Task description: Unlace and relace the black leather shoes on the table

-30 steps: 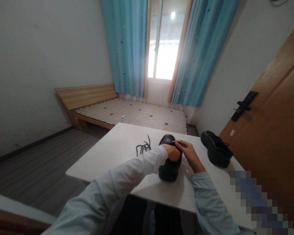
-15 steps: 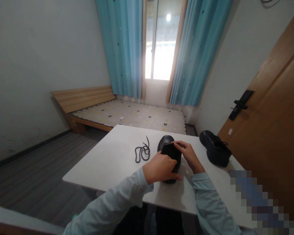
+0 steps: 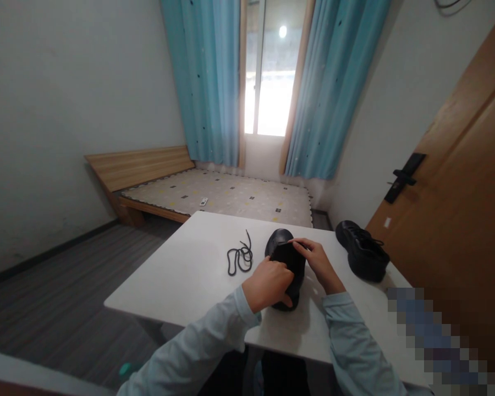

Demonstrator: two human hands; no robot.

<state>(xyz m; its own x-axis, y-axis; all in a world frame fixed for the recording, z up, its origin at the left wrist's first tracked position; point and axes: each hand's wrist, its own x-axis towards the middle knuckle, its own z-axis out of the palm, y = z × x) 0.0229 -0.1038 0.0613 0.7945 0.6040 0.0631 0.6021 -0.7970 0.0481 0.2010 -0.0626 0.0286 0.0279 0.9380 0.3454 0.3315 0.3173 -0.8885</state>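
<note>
Loose black lace [image 3: 239, 256] coiled left of my hands; second shoe [image 3: 363, 250] at table's [image 3: 181, 275] right edge. Black shoe [image 3: 282, 258] mid-table: my left hand [image 3: 268, 284] grips its near side, my right hand [image 3: 318, 263] pinches its top.

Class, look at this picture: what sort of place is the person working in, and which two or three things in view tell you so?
Most likely a bedroom in a home. A low wooden bed stands by the far wall, blue curtains frame the window, and a wooden door stands at the right.
</note>
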